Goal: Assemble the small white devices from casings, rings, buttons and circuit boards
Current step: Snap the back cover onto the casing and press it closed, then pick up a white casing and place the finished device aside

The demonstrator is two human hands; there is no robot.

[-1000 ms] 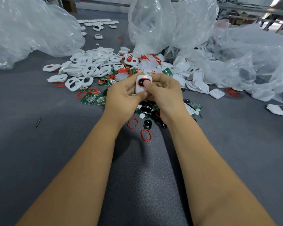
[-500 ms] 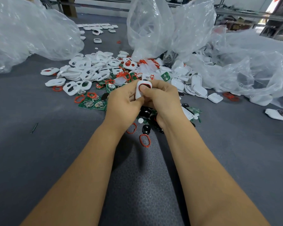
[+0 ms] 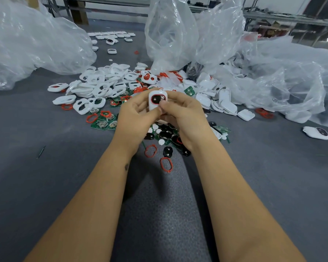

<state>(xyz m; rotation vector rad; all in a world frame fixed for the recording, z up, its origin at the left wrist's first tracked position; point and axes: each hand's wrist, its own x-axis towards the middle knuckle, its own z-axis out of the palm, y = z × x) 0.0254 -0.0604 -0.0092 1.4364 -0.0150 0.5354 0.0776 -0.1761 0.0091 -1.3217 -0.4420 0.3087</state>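
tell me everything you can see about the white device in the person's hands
The white device is a small rounded-corner casing of glossy plastic. Its front has an oval window edged by a red ring, with a dark insert and a glint of metal inside. It is held upright above the parts pile, window towards the camera. The left hand grips its left side; the right hand holds the right, thumb pressing the lower edge of the window. Its lower half is hidden by fingers.

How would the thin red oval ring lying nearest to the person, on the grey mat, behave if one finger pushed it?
The thin red oval ring is probably floppy: its outline looks slightly uneven, like the bent one beside it. It likely weighs very little, being a mere loop. Lying flat on the textured grey mat, it would probably drag or buckle rather than roll.
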